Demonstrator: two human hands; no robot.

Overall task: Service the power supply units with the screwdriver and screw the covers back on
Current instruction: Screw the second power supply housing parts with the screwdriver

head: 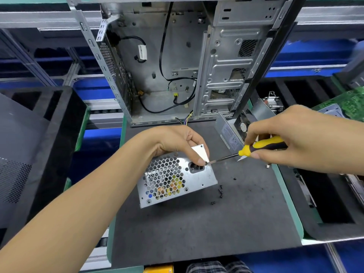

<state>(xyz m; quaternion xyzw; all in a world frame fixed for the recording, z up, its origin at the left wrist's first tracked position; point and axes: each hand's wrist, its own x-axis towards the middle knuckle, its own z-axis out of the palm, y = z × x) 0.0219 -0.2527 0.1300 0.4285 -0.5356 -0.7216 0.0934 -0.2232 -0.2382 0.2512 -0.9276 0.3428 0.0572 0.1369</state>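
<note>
A silver power supply unit (pixel 177 180) with a honeycomb grille and a black power socket stands tilted on the dark mat (pixel 206 229). My left hand (pixel 177 144) grips its top edge, and a fingertip rests beside a small black screw (pixel 206 163) at the unit's upper right corner. My right hand (pixel 291 134) holds a yellow and black screwdriver (pixel 260 147); its tip meets that screw. Several loose black screws (pixel 220 192) lie on the mat just right of the unit.
An empty computer case (pixel 177 60) with dangling cables stands open behind the mat. A second power supply unit (pixel 234 133) with a fan lies at the back right. Black foam trays (pixel 45 146) flank the mat. A green circuit board (pixel 346 103) sits at the right.
</note>
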